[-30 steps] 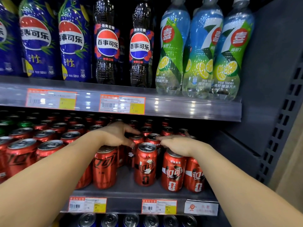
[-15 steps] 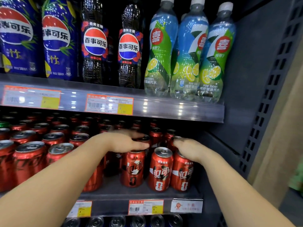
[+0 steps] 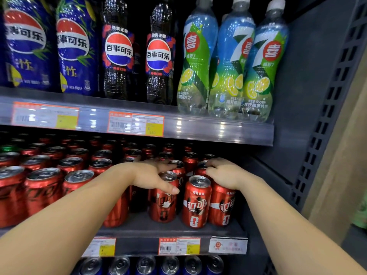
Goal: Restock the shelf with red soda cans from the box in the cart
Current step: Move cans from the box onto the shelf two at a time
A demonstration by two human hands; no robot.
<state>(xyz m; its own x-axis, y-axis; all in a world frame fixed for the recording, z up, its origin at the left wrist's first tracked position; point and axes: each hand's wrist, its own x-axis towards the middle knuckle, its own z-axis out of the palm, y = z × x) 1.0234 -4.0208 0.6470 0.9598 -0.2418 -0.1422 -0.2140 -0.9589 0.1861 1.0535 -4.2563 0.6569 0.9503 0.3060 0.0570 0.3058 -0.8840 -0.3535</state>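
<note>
Rows of red soda cans fill the middle shelf (image 3: 170,229). My left hand (image 3: 153,175) lies over the top of a front red can (image 3: 162,203), thumb down its face and fingers reaching over the cans behind. My right hand (image 3: 222,173) is curled over the top of the rightmost front can (image 3: 221,207) and the can behind it. One red can (image 3: 196,201) stands free between the two hands. The box and the cart are out of view.
Blue and black cola bottles (image 3: 119,50) and green lemon-soda bottles (image 3: 228,62) stand on the shelf above. Price tags (image 3: 178,246) line the shelf edges. Blue cans (image 3: 147,264) sit on the shelf below. The grey side panel (image 3: 309,116) closes the right side.
Both hands have stayed on the can tops at the right end of the shelf. My right hand has shifted slightly inward toward the left hand. My view has swung a little.
</note>
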